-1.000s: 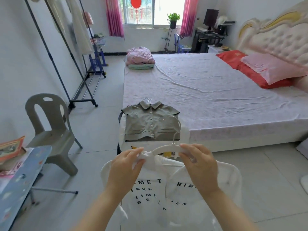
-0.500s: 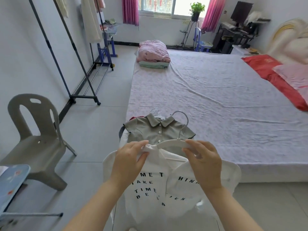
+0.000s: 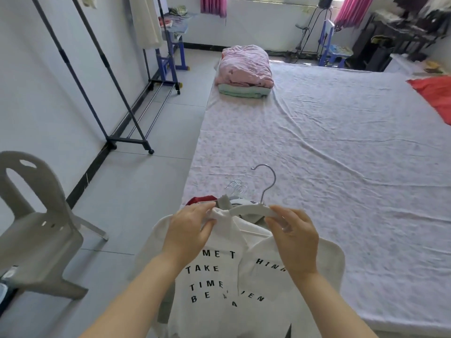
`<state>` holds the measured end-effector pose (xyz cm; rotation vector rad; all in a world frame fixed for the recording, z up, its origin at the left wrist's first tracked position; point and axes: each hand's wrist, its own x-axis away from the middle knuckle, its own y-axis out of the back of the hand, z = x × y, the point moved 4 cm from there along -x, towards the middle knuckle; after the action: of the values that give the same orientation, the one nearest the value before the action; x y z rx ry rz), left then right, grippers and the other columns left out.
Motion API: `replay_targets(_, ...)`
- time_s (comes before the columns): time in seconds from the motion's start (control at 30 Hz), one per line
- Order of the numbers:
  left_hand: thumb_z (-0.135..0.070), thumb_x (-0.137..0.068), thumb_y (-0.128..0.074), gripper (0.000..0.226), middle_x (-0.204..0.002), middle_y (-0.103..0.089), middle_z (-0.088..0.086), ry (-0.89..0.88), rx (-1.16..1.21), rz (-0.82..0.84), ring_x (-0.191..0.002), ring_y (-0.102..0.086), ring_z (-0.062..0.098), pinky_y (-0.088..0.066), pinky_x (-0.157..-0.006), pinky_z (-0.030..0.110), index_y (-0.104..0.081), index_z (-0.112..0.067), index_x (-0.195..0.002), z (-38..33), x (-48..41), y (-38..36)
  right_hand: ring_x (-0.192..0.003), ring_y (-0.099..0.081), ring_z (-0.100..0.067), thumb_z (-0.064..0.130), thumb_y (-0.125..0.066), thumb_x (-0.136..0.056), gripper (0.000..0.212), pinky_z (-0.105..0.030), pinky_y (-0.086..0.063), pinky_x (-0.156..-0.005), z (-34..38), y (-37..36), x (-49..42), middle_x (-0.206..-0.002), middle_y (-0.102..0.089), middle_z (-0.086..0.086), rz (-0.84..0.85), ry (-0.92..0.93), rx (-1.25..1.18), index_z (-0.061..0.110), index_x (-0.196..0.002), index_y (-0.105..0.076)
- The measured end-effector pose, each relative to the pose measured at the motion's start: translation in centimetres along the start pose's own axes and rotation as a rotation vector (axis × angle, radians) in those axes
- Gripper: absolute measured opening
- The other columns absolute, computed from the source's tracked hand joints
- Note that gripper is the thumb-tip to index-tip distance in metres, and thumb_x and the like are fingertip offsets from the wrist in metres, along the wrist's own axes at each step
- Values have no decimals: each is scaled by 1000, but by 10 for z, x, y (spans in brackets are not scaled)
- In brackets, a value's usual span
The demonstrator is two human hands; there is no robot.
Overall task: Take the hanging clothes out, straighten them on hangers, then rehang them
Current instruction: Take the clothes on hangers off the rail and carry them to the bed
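Head view. Both hands are raised in front of the chest, over the near corner of the bed point(image 3: 317, 154).

- Left hand point(image 3: 188, 230): fingers curled, pinching a fold of the white shirt point(image 3: 212, 284) at its shoulder, where the cloth covers the left end of the white hanger point(image 3: 249, 210).
- Right hand point(image 3: 292, 237): thumb and fingers pinch the bare right arm of the hanger. That arm appears to lie outside the neck opening, though the hand hides the tip.
- The shirt hangs below both hands, front towards the camera, with black block lettering across the chest. Part of it is folded over and breaks up the words.
- The hanger's metal hook point(image 3: 267, 181) points up and away from the person.
- Just behind the hanger, at the bed's edge, is a pile of more clothes: a grey garment point(image 3: 224, 202), a red garment point(image 3: 201, 199) and a cluster of spare hooks point(image 3: 235, 187).

Surroundings:
- A clothes rack point(image 3: 105, 76) stands along the left wall, well apart from the hands, with a pale garment point(image 3: 146, 23) hanging on it.
- A grey plastic chair point(image 3: 36, 228) is on the floor at the left.
- Folded pink bedding point(image 3: 245, 64) lies on the far end of the bed.
- A red pillow point(image 3: 434, 93) is at the right edge.
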<state>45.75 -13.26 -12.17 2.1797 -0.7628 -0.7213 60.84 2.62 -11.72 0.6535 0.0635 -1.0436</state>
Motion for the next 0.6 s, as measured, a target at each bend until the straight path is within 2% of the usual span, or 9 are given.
replay_targets(0.1, -14, -83, -66, 34, -110, -67, 0, 95, -19, 53, -104, -60, 23, -39, -90, 32, -63, -14, -117, 13, -45, -31, -79, -62, -19, 5, -78, -70, 28, -9, -44, -74, -39, -23, -46, -85, -55, 16, 60, -57, 20, 19, -94, -73)
replay_targets(0.17, -15, -84, -64, 35, -113, -66, -1, 137, -30, 96, -107, -58, 21, -39, -92, 33, -61, -15, -119, 23, -72, -50, -81, -60, -16, 8, -77, -72, 26, -5, -38, -70, -65, -41, -72, -84, -56, 14, 99, -120, 41, 22, -94, -73)
replay_targets(0.23, -16, -87, -59, 36, -117, -63, -2, 193, -59, 159, -111, -54, 20, -39, -95, 32, -57, -18, -122, 37, -94, -70, -86, -60, -16, 12, -75, -75, 24, -7, -36, -71, -91, -63, -93, -86, -57, 11, 158, -202, 42, 23, -95, -72)
replay_targets(0.3, -16, -87, -55, 38, -121, -59, -2, 255, -84, 223, -114, -50, 18, -38, -96, 32, -53, -20, -125, 52, -111, -87, -95, -58, -16, 16, -72, -77, 25, -15, -37, -74, -115, -88, -111, -92, -57, 10, 235, -277, 53, 25, -101, -70)
replay_targets(0.43, -22, -89, -52, 49, -138, -43, 0, 370, -185, 341, -128, -36, 19, -29, -104, 29, -38, -18, -136, 80, -119, -117, -117, -45, -18, 23, -66, -82, 48, -32, -39, -93, -162, -129, -126, -123, -52, 3, 549, -353, 314, 25, -128, -53)
replay_targets(0.5, -27, -91, -51, 54, -144, -36, -1, 413, -240, 421, -133, -30, 17, -23, -108, 29, -32, -18, -140, 89, -111, -129, -122, -42, -21, 22, -63, -83, 50, -32, -38, -95, -181, -137, -116, -132, -49, -2, 680, -372, 432, 22, -131, -51)
replay_targets(0.6, -26, -89, -52, 51, -142, -39, -3, 421, -268, 482, -132, -32, 16, -25, -107, 29, -36, -19, -137, 94, -99, -139, -126, -38, -22, 25, -61, -85, 51, -35, -40, -96, -196, -134, -89, -138, -43, -2, 800, -417, 499, 23, -133, -45)
